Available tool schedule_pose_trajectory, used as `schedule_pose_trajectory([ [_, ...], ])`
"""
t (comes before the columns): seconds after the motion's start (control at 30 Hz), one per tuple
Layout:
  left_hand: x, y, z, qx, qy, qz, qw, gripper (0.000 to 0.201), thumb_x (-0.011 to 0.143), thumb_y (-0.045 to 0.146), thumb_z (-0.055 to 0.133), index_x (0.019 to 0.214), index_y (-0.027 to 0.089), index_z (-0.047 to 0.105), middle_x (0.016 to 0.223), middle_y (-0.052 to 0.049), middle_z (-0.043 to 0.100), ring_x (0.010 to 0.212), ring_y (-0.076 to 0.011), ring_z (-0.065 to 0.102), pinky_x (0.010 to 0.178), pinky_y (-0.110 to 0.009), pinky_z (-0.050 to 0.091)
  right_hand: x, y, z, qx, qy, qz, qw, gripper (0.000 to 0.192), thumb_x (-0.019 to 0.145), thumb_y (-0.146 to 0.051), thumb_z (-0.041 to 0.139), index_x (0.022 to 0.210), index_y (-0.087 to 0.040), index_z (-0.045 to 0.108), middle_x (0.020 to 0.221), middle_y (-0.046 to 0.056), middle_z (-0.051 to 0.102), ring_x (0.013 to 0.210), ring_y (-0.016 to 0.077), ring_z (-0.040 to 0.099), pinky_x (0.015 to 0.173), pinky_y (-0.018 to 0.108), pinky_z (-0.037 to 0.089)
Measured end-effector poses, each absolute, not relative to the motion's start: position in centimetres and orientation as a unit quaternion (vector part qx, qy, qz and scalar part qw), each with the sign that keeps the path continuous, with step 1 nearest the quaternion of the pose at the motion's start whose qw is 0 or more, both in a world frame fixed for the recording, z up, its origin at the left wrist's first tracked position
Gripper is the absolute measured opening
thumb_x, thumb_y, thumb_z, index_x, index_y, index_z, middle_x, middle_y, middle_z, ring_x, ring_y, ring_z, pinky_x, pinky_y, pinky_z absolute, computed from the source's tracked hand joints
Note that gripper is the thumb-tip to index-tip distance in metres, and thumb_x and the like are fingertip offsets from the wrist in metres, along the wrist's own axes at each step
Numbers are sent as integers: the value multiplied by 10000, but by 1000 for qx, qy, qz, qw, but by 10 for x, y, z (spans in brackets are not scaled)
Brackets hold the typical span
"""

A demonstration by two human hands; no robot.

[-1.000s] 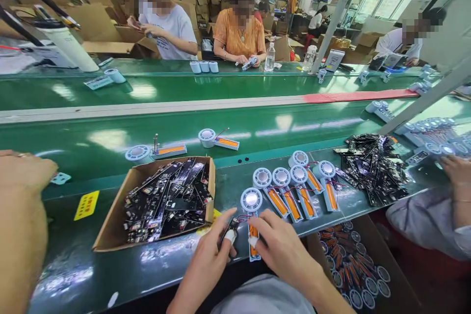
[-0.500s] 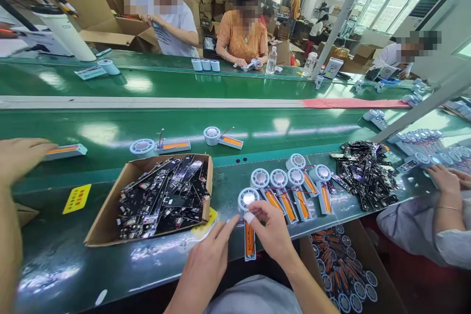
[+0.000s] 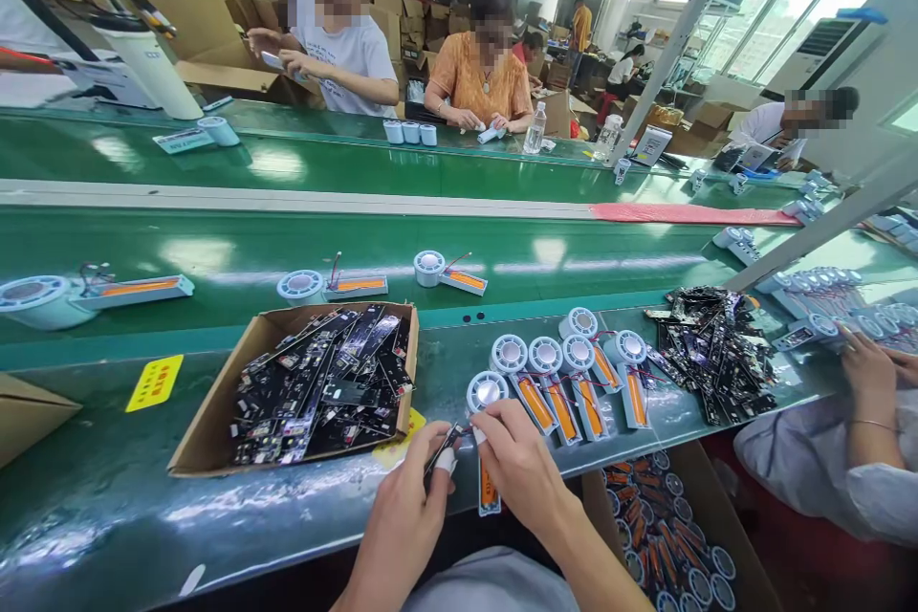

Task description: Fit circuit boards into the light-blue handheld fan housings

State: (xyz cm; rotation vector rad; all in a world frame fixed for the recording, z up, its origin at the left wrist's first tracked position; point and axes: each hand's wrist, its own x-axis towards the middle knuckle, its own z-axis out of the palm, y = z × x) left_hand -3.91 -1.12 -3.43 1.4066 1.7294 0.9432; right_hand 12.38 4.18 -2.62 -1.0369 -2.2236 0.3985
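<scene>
My left hand (image 3: 412, 497) pinches a narrow black circuit board (image 3: 446, 448) between thumb and fingers. Close against its far end, my right hand (image 3: 520, 459) has its fingertips closed on thin wires (image 3: 468, 432); their tips are partly hidden. Beneath my hands lies a pale blue fan unit (image 3: 487, 391) with a round head and an open handle. An orange battery (image 3: 489, 488) shows inside that handle, partly covered by my right hand. Just right of it, several similar fan units (image 3: 545, 354) lie in a group at the bench edge.
A cardboard box (image 3: 207, 411) of circuit boards stands left of my hands. At right is a loose pile of boards (image 3: 710, 354). More fan units (image 3: 299, 287) lie on the green belt (image 3: 574, 244). A carton of fan units (image 3: 674, 535) sits below. A co-worker's hand (image 3: 867, 368) is at right.
The circuit board now shows in my left hand, and my hands have closed together on board and wires. Another person's arm at the far left has withdrawn, leaving a fan unit on the belt.
</scene>
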Motion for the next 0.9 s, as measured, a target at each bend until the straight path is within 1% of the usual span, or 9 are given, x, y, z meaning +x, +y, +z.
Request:
schedule_pose_trajectory([
  [0.07,-39,-10,-34,540,669,363,360,353,890,371,416,1160,209,575,1038,-97,784,645,-197,742,670,-341,599,125,44,-23,-393,-848,150,323,310,922,-16,425,1049,-163,666,980,107,617,880,211,588,753,320,542],
  [0.17,-38,-9,-33,531,666,367,375,340,897,353,428,1167,211,578,1099,-99,777,699,-197,761,693,-328,609,125,46,-16,-395,-828,204,342,310,925,-11,442,1054,-168,677,1017,103,609,909,198,587,782,309,529],
  [0.23,-36,-10,-31,532,662,376,369,322,905,346,427,1139,209,601,1074,-94,782,727,-199,766,684,-318,613,123,46,-13,-403,-820,233,334,303,918,-11,471,1045,-178,690,1028,95,611,918,201,579,790,314,518],
  [0.33,-32,-11,-30,546,653,402,338,312,919,338,419,1092,206,642,998,-77,792,708,-196,765,623,-300,617,119,43,-11,-428,-821,225,304,290,913,-13,505,1029,-185,707,1012,88,620,909,216,564,780,329,502],
  [0.43,-27,-14,-34,580,646,430,248,296,945,319,431,1055,202,680,957,-68,799,741,-203,775,629,-294,631,115,39,-11,-440,-830,197,280,264,908,-15,535,1022,-181,706,991,83,628,883,220,556,752,326,491],
  [0.53,-23,-17,-40,634,627,442,100,295,969,260,444,1105,167,689,1050,-102,792,912,-224,777,773,-309,638,113,36,-11,-448,-844,148,256,240,912,-12,525,971,-173,692,981,84,637,863,225,544,740,335,483],
  [0.6,-23,-17,-42,660,609,438,41,314,982,224,431,1158,136,676,1103,-124,780,971,-223,768,831,-303,627,114,38,-12,-447,-845,146,256,235,925,-21,516,965,-177,687,989,81,641,871,221,548,756,333,485],
  [0.77,-29,-12,-36,693,586,417,36,296,983,168,426,1114,136,690,1031,-94,796,912,-181,776,803,-230,617,118,45,-13,-430,-825,214,296,218,919,-27,555,993,-184,686,1000,62,640,922,197,583,813,303,491],
  [0.9,-25,-14,-37,720,575,386,-38,348,970,127,400,1163,112,689,1125,-140,770,965,-218,768,801,-280,626,114,42,-8,-453,-852,130,229,167,906,-30,573,907,-166,669,945,72,642,841,218,561,742,327,469],
])
